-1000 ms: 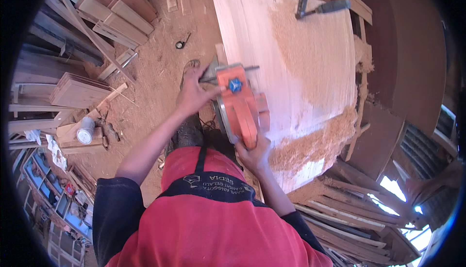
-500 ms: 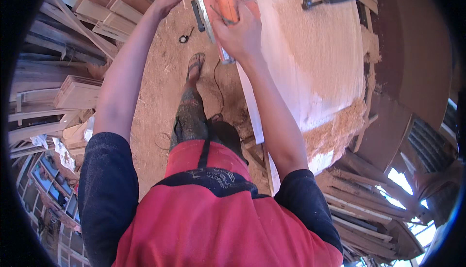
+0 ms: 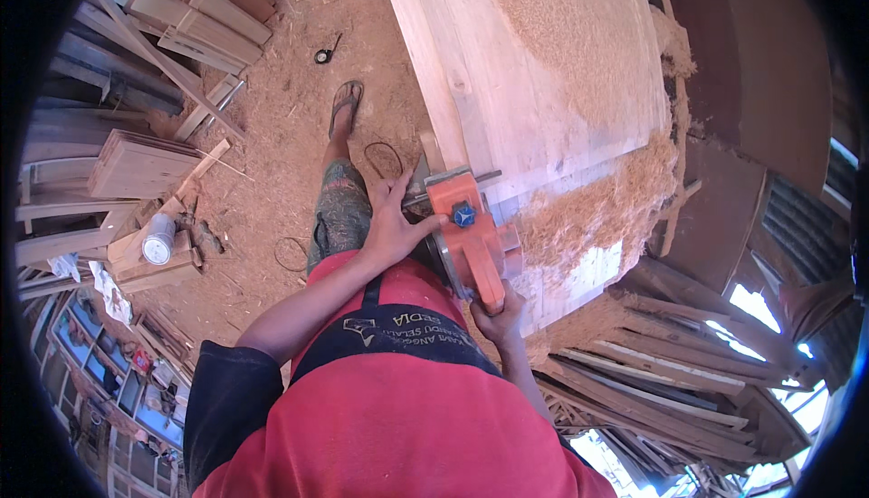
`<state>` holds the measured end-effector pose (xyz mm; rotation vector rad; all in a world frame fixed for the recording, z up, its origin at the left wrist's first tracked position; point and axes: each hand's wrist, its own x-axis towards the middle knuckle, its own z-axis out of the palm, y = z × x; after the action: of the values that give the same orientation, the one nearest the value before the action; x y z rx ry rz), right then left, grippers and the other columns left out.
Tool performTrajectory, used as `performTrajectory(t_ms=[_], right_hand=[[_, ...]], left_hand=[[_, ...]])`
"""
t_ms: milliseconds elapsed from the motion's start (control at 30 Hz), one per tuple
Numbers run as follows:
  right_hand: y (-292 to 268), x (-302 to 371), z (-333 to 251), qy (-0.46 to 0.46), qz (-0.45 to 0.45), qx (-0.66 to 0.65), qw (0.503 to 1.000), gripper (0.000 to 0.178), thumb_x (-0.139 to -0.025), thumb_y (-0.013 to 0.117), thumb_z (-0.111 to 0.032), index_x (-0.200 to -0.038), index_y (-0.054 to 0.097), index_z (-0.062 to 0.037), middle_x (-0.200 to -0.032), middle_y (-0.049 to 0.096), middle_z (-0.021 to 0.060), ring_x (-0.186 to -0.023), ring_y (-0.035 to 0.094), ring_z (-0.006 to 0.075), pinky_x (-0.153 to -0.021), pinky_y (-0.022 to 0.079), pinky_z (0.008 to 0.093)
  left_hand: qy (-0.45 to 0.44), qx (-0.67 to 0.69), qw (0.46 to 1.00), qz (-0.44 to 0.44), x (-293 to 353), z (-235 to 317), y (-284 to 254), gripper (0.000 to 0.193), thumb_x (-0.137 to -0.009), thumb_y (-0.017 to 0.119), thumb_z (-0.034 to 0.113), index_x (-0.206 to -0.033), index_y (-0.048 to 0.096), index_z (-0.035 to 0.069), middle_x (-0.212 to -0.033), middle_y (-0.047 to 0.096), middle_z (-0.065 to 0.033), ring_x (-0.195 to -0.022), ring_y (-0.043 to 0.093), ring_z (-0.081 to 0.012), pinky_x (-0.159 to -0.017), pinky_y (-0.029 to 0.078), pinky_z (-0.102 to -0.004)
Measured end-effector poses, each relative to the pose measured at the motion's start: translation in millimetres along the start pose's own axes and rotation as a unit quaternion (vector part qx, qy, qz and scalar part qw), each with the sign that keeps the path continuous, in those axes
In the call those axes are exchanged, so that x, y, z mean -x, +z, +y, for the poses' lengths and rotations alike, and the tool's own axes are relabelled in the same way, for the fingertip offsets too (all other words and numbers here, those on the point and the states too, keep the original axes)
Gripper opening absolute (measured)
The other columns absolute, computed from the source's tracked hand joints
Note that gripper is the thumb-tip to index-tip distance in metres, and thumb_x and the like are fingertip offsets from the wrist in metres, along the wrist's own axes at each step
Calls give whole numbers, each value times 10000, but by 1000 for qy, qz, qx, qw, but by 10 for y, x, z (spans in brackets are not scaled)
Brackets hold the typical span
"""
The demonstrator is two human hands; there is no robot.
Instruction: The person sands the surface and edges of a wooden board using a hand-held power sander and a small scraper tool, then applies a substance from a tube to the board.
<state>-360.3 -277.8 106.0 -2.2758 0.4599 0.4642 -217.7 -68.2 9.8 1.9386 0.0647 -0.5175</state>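
In the head view, an orange handheld power planer with a blue star-shaped knob sits over the left edge of a broad, pale wooden panel, near the person. The right hand curls around its rear handle, presumably to steer; the left hand spreads half open, thumb against the front side, probably steadying it. Whether its fingers grip the thin dark metal rod is unclear.
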Motion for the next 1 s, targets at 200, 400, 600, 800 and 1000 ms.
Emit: performTrajectory(t_ms=[200,400,600,800,1000], right_hand=[[110,-941,-714,-75,50,-40,995,283,-734,782,-117,-951,623,-26,-761,681,147,-685,708,283,-650,541,377],[225,-2358,-1781,-149,60,-37,986,256,-751,782,-132,-921,627,-21,-712,644,159,-625,669,315,-602,522,396],[479,-3846,-2758,-317,148,-57,935,262,-756,766,-188,-941,662,-34,-816,661,174,-754,677,342,-685,531,417],[488,-4174,-3130,-287,132,-91,944,324,-754,786,-258,-939,670,-19,-838,667,188,-789,675,380,-716,533,432],[348,-2738,-1892,-218,127,-5,968,346,-763,774,-213,-1015,647,-13,-842,690,197,-797,709,330,-709,542,416]], left_hand=[[22,3,999,31,-893,-46,-551,963,-689,900,417,-1403,478,-72,-1176,505,-223,-1147,504,-358,-1029,423,-421],[92,32,993,59,-2325,246,-1586,874,-682,896,437,-1310,572,-78,-980,630,-197,-886,628,-255,-903,508,-378],[89,-22,992,87,-3787,217,-2579,1015,-727,845,543,-1416,477,-105,-1235,661,-268,-1137,657,-254,-956,519,-359],[208,157,959,108,-4054,421,-2805,871,-777,881,327,-1413,469,-101,-1329,615,-202,-1239,589,-254,-1043,476,-351],[53,-32,998,-5,-2764,180,-1862,852,-746,847,490,-1354,577,-43,-1199,690,-184,-1072,667,-250,-944,517,-368]])
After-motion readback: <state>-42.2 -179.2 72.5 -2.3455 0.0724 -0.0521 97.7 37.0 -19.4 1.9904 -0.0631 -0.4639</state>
